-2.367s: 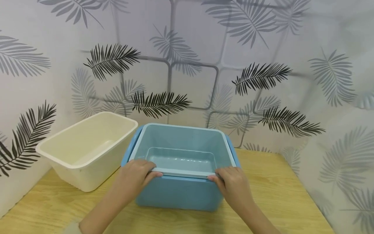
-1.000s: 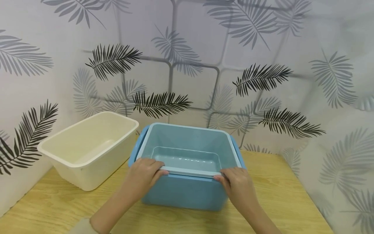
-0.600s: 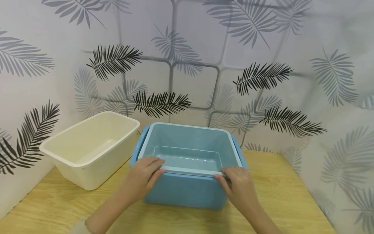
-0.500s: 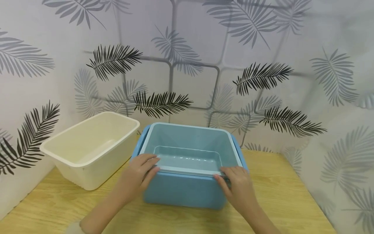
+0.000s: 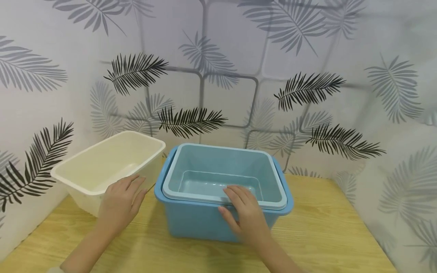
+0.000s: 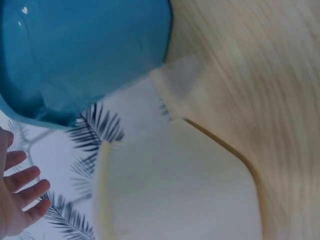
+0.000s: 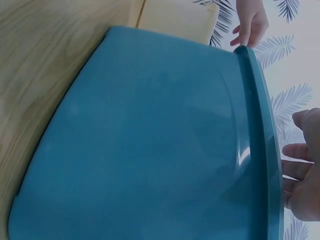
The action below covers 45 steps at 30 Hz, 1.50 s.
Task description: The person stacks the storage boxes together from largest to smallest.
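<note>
A light blue plastic bin [image 5: 218, 161] is nested in a darker blue bin [image 5: 194, 220], its pale rim just above the outer one. To their left stands a cream bin [image 5: 76, 195], and its inside shows nothing in it. My left hand [image 5: 119, 203] is off the blue bins, fingers extended, in front of the cream bin's near corner; the left wrist view has this hand [image 6: 22, 192] with spread fingers and nothing held. At the front rim of the nested bins is my right hand [image 5: 247, 216], fingers loosely extended; I cannot tell whether it touches.
The bins stand on a light wood-grain table [image 5: 327, 227]. Behind and beside it rise walls covered with leaf-patterned paper [image 5: 232, 102]. The cream bin sits close to the nested pair at the back left.
Both hands earlier gripped the front rims of the nested bins. The left has let go and moved left towards the cream bin. The right has loosened and slid left along the rim.
</note>
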Available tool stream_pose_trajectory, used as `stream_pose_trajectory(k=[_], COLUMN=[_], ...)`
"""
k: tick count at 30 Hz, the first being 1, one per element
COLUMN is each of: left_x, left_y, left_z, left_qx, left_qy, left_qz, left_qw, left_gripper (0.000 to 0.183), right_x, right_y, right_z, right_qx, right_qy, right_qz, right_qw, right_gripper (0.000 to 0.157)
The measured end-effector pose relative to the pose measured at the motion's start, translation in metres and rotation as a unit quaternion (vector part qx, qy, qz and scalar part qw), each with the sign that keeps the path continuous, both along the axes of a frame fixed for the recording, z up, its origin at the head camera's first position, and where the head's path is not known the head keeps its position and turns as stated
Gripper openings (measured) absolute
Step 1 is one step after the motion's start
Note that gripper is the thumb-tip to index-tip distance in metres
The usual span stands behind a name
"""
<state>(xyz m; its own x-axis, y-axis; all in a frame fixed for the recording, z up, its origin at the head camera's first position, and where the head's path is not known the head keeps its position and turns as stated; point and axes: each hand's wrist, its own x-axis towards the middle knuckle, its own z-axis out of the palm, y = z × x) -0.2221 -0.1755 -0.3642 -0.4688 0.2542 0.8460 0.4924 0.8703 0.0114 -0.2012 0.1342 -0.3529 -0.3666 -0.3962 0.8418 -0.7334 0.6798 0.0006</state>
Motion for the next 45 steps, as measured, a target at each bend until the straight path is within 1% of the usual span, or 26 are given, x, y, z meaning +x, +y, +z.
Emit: stream_pose_trajectory(k=[4,7,11,12,13,16,21,25,27,28,31,35,36,39,45], left_x=[-0.003,-0.007,-0.01,-0.011,-0.011,-0.013,-0.013,-0.013,-0.012,-0.012,-0.01,-0.008,-0.008,-0.007,-0.007], left_y=[-0.02,-0.033,-0.048,-0.05,-0.052,-0.056,-0.059,-0.061,-0.061,-0.061,-0.062,-0.064,-0.064,-0.065,-0.067], left_z=[-0.005,-0.007,-0.011,-0.013,-0.014,-0.017,-0.021,-0.024,-0.026,-0.026,-0.028,-0.028,-0.028,-0.028,-0.029], left_qx=[-0.023,-0.041,-0.046,-0.045,-0.045,-0.045,-0.042,-0.042,-0.047,-0.049,-0.061,-0.074,-0.074,-0.076,-0.077], left_qy=[0.016,0.029,0.021,0.018,0.015,0.013,0.014,0.018,0.021,0.019,0.011,-0.004,-0.006,-0.007,-0.004], left_qz=[0.034,0.053,0.073,0.077,0.078,0.081,0.082,0.08,0.083,0.086,0.093,0.095,0.095,0.096,0.099], left_qw=[0.999,0.9973,0.9961,0.9959,0.9958,0.9956,0.9957,0.9958,0.9953,0.9949,0.9937,0.9927,0.9927,0.9925,0.9921], left_gripper=[0.068,0.068,0.036,0.03,0.03,0.036,0.036,0.035,0.035,0.034,0.034,0.036,0.036,0.036,0.038], right_x=[-0.002,-0.002,0.0,0.0,0.001,0.001,-0.001,-0.003,-0.004,-0.004,-0.006,-0.009,-0.011,-0.017,-0.033], right_y=[-0.017,-0.03,-0.05,-0.055,-0.06,-0.077,-0.106,-0.127,-0.136,-0.141,-0.153,-0.165,-0.168,-0.175,-0.189], right_z=[-0.001,-0.001,-0.003,-0.003,-0.004,-0.005,-0.005,-0.007,-0.009,-0.01,-0.016,-0.024,-0.026,-0.03,-0.033], right_qx=[0.019,0.029,0.037,0.038,0.038,0.043,0.063,0.083,0.092,0.096,0.102,0.104,0.107,0.124,0.145], right_qy=[0.016,0.013,-0.007,-0.011,-0.014,-0.018,0.021,0.058,0.07,0.069,0.037,-0.025,-0.034,-0.058,-0.124], right_qz=[0.012,0.018,0.027,0.031,0.035,0.046,0.062,0.07,0.077,0.082,0.094,0.096,0.094,0.08,0.042], right_qw=[1.0,0.999,0.999,0.999,0.999,0.998,0.996,0.992,0.99,0.99,0.99,0.99,0.989,0.987,0.981], right_gripper=[0.048,0.049,0.05,0.049,0.049,0.05,0.043,0.052,0.053,0.053,0.051,0.048,0.048,0.049,0.053])
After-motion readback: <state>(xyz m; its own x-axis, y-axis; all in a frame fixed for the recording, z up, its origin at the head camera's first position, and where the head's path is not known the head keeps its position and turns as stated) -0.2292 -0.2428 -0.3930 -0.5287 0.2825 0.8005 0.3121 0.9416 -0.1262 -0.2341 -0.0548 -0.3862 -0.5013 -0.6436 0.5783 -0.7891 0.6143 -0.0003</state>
